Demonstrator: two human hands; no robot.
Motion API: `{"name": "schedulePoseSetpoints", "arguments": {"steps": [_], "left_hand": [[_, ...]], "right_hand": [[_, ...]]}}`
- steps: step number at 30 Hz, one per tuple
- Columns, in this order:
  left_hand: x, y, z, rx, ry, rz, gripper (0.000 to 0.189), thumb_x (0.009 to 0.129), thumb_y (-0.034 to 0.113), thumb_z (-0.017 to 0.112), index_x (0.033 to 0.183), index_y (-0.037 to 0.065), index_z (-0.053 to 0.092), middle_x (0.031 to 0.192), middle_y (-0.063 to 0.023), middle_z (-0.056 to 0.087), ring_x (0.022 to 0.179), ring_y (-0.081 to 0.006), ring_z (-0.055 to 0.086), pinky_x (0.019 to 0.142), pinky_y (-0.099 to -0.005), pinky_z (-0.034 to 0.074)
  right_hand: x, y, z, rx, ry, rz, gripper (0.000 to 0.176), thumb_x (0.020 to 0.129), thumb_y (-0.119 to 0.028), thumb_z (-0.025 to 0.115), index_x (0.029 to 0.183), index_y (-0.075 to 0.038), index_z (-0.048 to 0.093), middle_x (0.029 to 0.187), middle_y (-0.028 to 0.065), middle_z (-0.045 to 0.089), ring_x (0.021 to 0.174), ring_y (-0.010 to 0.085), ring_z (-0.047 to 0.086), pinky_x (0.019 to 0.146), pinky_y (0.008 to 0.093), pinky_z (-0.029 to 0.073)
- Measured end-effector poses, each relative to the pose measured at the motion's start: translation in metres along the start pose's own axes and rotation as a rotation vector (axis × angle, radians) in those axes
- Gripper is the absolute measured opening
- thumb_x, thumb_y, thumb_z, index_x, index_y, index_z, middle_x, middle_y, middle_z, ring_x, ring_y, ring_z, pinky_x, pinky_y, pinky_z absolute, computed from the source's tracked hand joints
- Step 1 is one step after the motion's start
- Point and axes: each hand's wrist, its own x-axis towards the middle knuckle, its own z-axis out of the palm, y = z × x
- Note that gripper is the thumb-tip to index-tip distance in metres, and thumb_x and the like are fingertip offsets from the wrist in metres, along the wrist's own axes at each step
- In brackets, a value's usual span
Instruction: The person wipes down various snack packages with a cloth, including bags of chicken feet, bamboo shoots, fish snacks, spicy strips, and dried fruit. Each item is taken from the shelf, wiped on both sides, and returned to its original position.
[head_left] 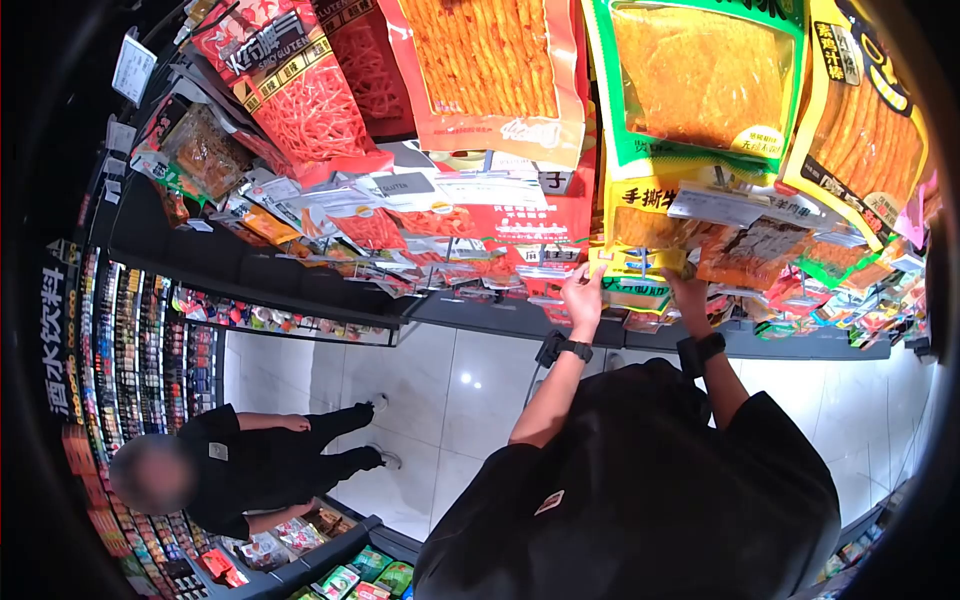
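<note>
Both hands are at the hanging snack display. My left hand (581, 296) is closed on the left lower corner of a yellow snack packet (640, 262). At the packet's right lower corner is my right hand (688, 297), darker in shadow, its fingers closed at the edge. A yellow packet with black lettering (640, 205) hangs just behind. Green-edged packets (636, 294) show below, between the hands. Red packets (530, 225) hang to the left of my left hand. Reddish-brown packets (750, 255) hang close to my right hand.
Large snack bags, such as a green-framed one (700, 85), hang at the top. Price tags (735, 207) stick out before the packets. A person in black (270, 445) stands on the tiled floor (470, 400) at left, beside stocked drink shelves (135, 350).
</note>
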Motion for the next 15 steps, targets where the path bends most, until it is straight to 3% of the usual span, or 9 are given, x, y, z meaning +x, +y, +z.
{"name": "schedulePoseSetpoints", "arguments": {"steps": [1, 3, 6, 7, 9, 12, 15], "left_hand": [[-0.001, 0.001, 0.003, 0.013, 0.03, 0.014, 0.025, 0.087, 0.009, 0.077, 0.108, -0.004, 0.072, 0.084, 0.0005, 0.07, 0.074, -0.0029, 0.056, 0.067, -0.0229, 0.048], [-0.002, 0.002, 0.006, 0.024, 0.059, 0.027, 0.026, 0.087, 0.009, 0.077, 0.108, -0.004, 0.072, 0.084, 0.0009, 0.07, 0.074, -0.0027, 0.055, 0.067, -0.0227, 0.048], [-0.002, -0.001, 0.003, -0.07, 0.055, 0.008, 0.025, 0.086, 0.007, 0.077, 0.107, -0.004, 0.072, 0.088, -0.0017, 0.072, 0.076, -0.0041, 0.06, 0.069, -0.0231, 0.05], [-0.002, -0.003, 0.002, -0.071, 0.056, 0.01, 0.025, 0.086, 0.007, 0.077, 0.107, -0.004, 0.072, 0.088, -0.0017, 0.072, 0.076, -0.0041, 0.06, 0.069, -0.0231, 0.05], [-0.004, -0.004, -0.001, -0.102, 0.061, 0.004, 0.024, 0.087, 0.007, 0.077, 0.107, -0.004, 0.072, 0.089, -0.0029, 0.073, 0.077, -0.0051, 0.061, 0.07, -0.0236, 0.051], [-0.008, 0.002, 0.003, -0.036, 0.111, 0.014, 0.023, 0.086, 0.008, 0.077, 0.105, -0.003, 0.073, 0.089, -0.0027, 0.073, 0.077, -0.005, 0.06, 0.07, -0.0239, 0.051], [-0.006, 0.002, 0.009, -0.01, 0.128, 0.022, 0.023, 0.085, 0.008, 0.078, 0.104, -0.003, 0.073, 0.089, -0.0024, 0.072, 0.076, -0.0053, 0.06, 0.07, -0.024, 0.05]], "right_hand": [[0.001, 0.002, -0.001, 0.0, -0.002, -0.003, 0.045, 0.079, -0.018, 0.084, 0.112, 0.006, 0.064, 0.101, 0.0097, 0.07, 0.09, 0.0157, 0.065, 0.081, 0.0309, 0.052], [0.0, -0.001, -0.002, -0.049, 0.033, -0.003, 0.055, 0.076, -0.027, 0.086, 0.112, 0.005, 0.061, 0.104, 0.0148, 0.069, 0.092, 0.0258, 0.067, 0.085, 0.038, 0.051], [0.0, -0.016, -0.002, -0.079, -0.002, 0.045, 0.055, 0.076, -0.028, 0.084, 0.112, 0.005, 0.06, 0.104, 0.016, 0.069, 0.091, 0.0275, 0.066, 0.085, 0.0398, 0.051], [0.0, -0.023, -0.002, -0.078, -0.003, 0.043, 0.055, 0.076, -0.028, 0.084, 0.112, 0.005, 0.06, 0.104, 0.016, 0.069, 0.091, 0.0275, 0.066, 0.085, 0.0398, 0.051], [-0.001, -0.021, -0.004, -0.219, -0.054, -0.013, 0.043, 0.08, -0.02, 0.079, 0.109, 0.007, 0.063, 0.1, 0.0109, 0.07, 0.089, 0.0188, 0.065, 0.08, 0.0342, 0.051], [0.005, -0.001, -0.002, -0.282, -0.011, -0.034, 0.041, 0.081, -0.023, 0.078, 0.108, 0.006, 0.064, 0.1, 0.0109, 0.07, 0.09, 0.0193, 0.066, 0.08, 0.0354, 0.051], [-0.006, -0.056, -0.004, -0.295, 0.009, 0.041, 0.039, 0.083, -0.025, 0.076, 0.107, 0.004, 0.066, 0.099, 0.011, 0.071, 0.089, 0.0186, 0.067, 0.08, 0.0345, 0.052]]}}
